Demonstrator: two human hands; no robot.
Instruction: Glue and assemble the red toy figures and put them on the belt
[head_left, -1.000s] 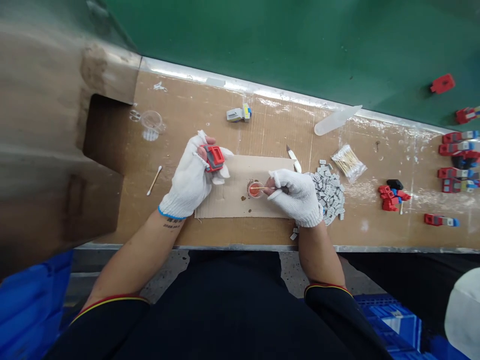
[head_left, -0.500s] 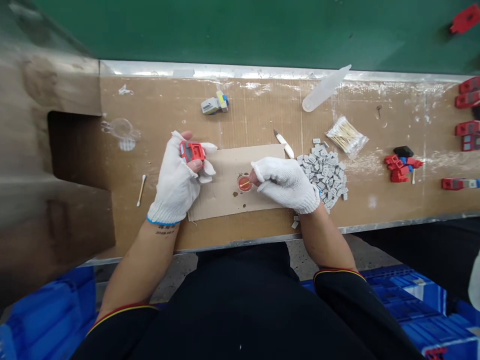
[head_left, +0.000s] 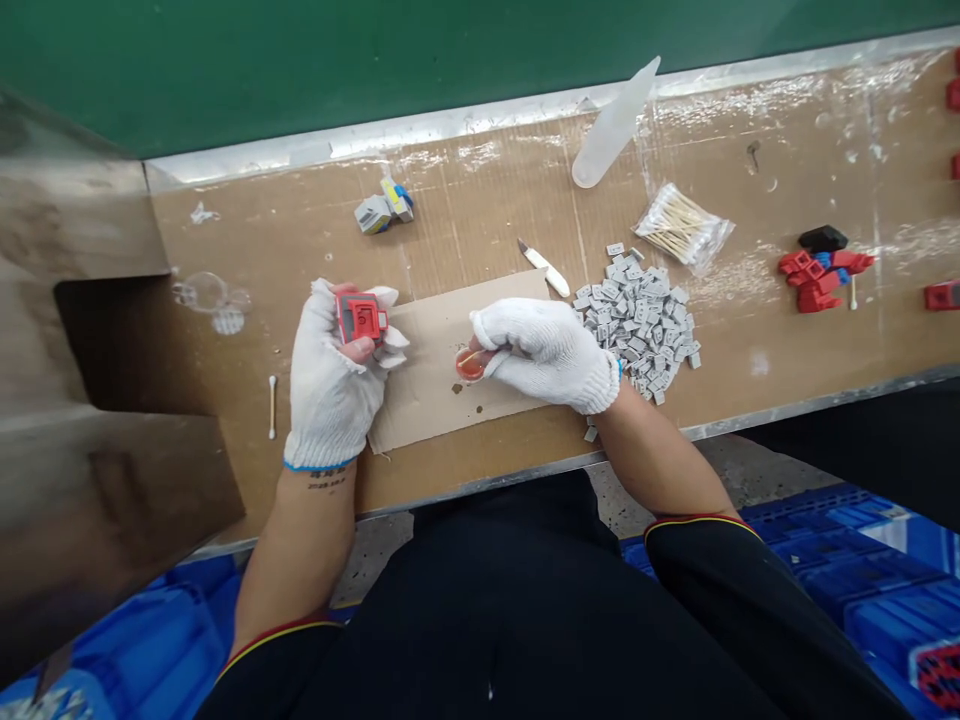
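My left hand [head_left: 334, 375], in a white glove with bare fingertips, is closed around a small red and grey plastic toy part [head_left: 363, 317] and holds it above the left end of a cardboard sheet [head_left: 420, 400]. My right hand [head_left: 536, 350], gloved likewise, pinches a thin yellowish wooden stick [head_left: 472, 358]. The stick's lower end is in a small round dish of orange-red liquid [head_left: 470, 368] on the cardboard. Fingers hide the stick's upper part. Several dark spots mark the sheet beside the dish.
Right of my right hand lies a heap of small grey plastic pieces [head_left: 641, 320]. Beyond it are a bag of cotton swabs [head_left: 684, 228], a craft knife [head_left: 546, 268] and a translucent bottle [head_left: 615, 125]. Red parts [head_left: 817, 280] lie farther right; a grey toy piece [head_left: 384, 207] lies behind, a loose swab [head_left: 272, 407] left.
The camera view has turned and shifted, so the bench appears tilted. The toy part in my left hand has turned slightly. My right hand stays at the dish with the stick.
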